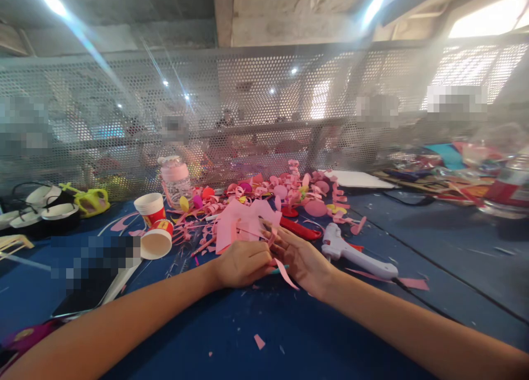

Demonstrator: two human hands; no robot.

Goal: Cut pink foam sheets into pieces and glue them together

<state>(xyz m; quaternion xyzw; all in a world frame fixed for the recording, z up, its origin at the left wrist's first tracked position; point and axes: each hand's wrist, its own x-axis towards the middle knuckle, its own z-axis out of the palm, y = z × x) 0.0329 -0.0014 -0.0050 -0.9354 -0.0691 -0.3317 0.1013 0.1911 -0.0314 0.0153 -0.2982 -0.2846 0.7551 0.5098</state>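
Note:
My left hand (243,263) is closed, its fingertips pinched where a narrow pink paper strip (286,275) comes out and hangs down. My right hand (303,259) meets it from the right, fingers bent around a curled part of pink strip. Between the hands shows a small teal piece (280,270), its kind hidden by the fingers. A dark, thin tip sticks out above the right fingers; I cannot make out what it belongs to. Just beyond lie pink paper sheets (227,226). To the right rests a white hot glue gun (359,256).
Pink curls and paper discs (316,208) are heaped behind, beside a red-handled tool (300,229). Leftward are paper cups (157,243), a clear bottle (176,176), a dark phone-like slab (97,275) and a yellow item (93,202). A perforated metal screen (256,115) borders the table.

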